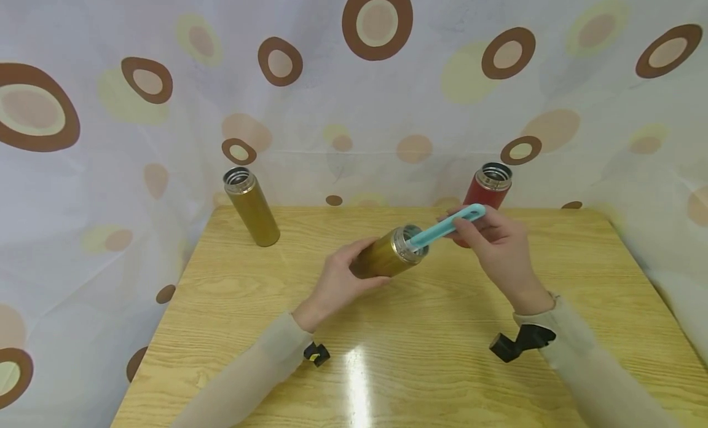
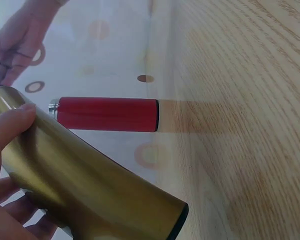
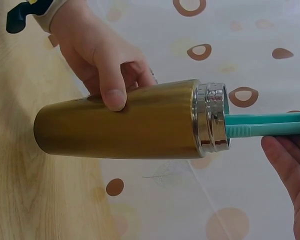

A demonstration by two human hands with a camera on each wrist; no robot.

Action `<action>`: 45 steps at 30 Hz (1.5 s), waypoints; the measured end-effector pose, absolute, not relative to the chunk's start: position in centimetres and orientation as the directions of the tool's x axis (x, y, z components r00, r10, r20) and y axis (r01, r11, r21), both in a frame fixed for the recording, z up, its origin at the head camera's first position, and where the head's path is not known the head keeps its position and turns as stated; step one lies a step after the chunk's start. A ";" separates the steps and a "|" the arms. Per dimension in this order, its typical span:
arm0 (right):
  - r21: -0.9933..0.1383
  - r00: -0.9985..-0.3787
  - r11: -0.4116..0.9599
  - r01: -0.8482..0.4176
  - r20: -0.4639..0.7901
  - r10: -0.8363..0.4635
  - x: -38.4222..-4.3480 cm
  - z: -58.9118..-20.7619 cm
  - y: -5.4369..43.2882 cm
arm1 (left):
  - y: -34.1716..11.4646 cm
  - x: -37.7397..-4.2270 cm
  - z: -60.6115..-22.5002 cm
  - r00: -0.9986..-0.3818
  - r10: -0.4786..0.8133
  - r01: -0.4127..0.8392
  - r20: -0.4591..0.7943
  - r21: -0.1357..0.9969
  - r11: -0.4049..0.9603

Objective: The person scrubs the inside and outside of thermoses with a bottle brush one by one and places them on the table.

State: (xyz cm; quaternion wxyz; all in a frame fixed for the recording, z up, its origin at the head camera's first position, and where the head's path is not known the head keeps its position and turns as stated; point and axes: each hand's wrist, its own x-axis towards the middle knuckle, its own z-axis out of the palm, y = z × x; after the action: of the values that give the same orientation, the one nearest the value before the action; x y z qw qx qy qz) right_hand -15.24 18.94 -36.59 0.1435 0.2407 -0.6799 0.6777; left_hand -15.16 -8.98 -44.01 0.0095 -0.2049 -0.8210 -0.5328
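My left hand (image 1: 338,281) grips a gold thermos bottle (image 1: 381,260) around its body, tilted with the open mouth up and to the right. Between the thumb and fingers of my right hand (image 1: 502,256) is the handle of a turquoise bottle brush (image 1: 445,229). The brush enters the bottle through its silver threaded neck (image 3: 212,117); its far end is hidden inside. In the right wrist view the ribbed part of the handle lies just outside the rim. The dark base (image 2: 179,220) of the gold bottle shows in the left wrist view.
A second gold bottle (image 1: 254,213) stands lidless at the table's back left. Behind my right hand stands a red bottle (image 1: 487,193), also lidless and partly covered by the hand. The wooden table (image 1: 249,323) meets a patterned cloth (image 1: 332,96) at its back edge.
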 end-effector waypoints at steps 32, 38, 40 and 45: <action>-0.885 -0.884 -0.083 -0.457 0.463 -0.066 -15.5 -37.0 19.2 | -9.4 -15.7 -44.0 -0.921 0.296 0.355 0.254 0.860 0.366; -0.895 -0.885 -0.087 -0.437 0.445 -0.140 -15.5 -37.2 19.6 | -9.5 -15.8 -44.1 -0.925 0.288 0.346 0.248 0.862 0.370; -0.887 -0.877 -0.124 -0.444 0.459 -0.141 -15.6 -37.1 19.8 | -9.6 -15.8 -44.1 -0.928 0.285 0.340 0.242 0.861 0.378; -0.851 -0.862 -0.211 -0.481 0.503 -0.065 -15.9 -36.4 20.4 | -9.9 -15.9 -44.1 -0.930 0.285 0.330 0.232 0.867 0.373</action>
State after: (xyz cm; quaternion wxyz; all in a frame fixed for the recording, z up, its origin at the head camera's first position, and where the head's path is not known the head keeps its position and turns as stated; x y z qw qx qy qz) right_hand -15.88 20.43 -36.43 0.1394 0.2229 -0.6123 0.7456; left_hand -15.86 -9.91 -44.11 0.0213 -0.1859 -0.8281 -0.5284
